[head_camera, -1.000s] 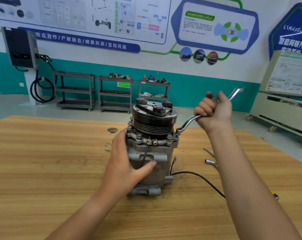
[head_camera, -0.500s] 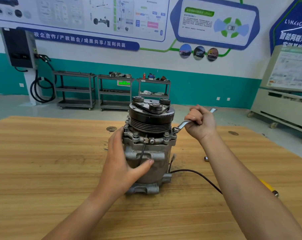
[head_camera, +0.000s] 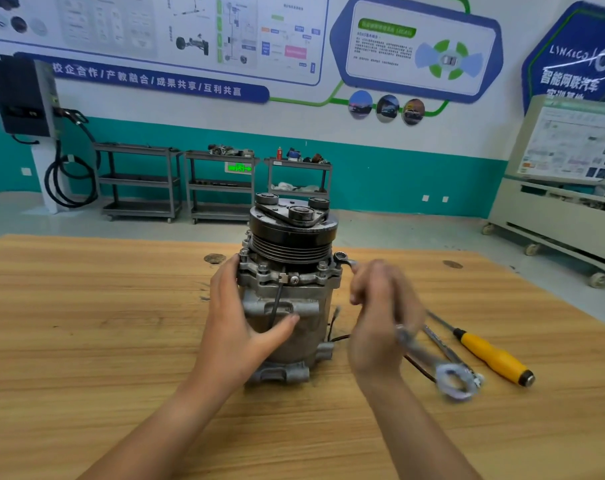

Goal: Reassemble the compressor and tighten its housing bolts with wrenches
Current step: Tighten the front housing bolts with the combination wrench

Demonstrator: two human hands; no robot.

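One compressor [head_camera: 290, 251], left hand [head_camera: 238, 323] holding, right hand [head_camera: 380, 317] gripping wrench [head_camera: 422, 355]

Right of the compressor [head_camera: 287, 306], the right hand [head_camera: 380, 320] and the wrench [head_camera: 419, 353] it grips are blurred, and its fingers [head_camera: 361, 292] hide the wrench's middle stretch.

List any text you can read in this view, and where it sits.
"校企合作 / 产教融合 / 成果共享 / 互利共赢": blue wall banner.
"LYNK&CO", "智能网联汽车": blue wall panel, far right.
Too small or blurred: diagram posters, green exit sign.
Compressor, wrench: no text visible.
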